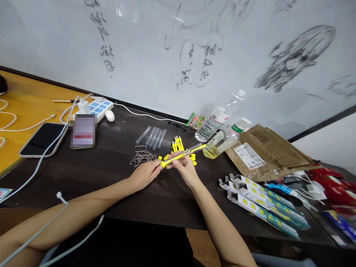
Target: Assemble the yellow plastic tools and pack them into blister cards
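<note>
A slim yellow rod with a clear tube section is held across both hands above the desk, tilted up to the right. My left hand pinches its lower left end. Fingers of my right hand close around its middle. Just behind the hands lie yellow pieces with metal tips, and small yellow caps show beside my right hand, partly covered. Several clear plastic tubes rest in a row farther back. A tangle of bent metal wires sits by my left hand.
Two bottles, a snack packet and glasses stand or lie behind. To the right are a cardboard parcel and several long open boxes. A phone, power strip and cables occupy the left.
</note>
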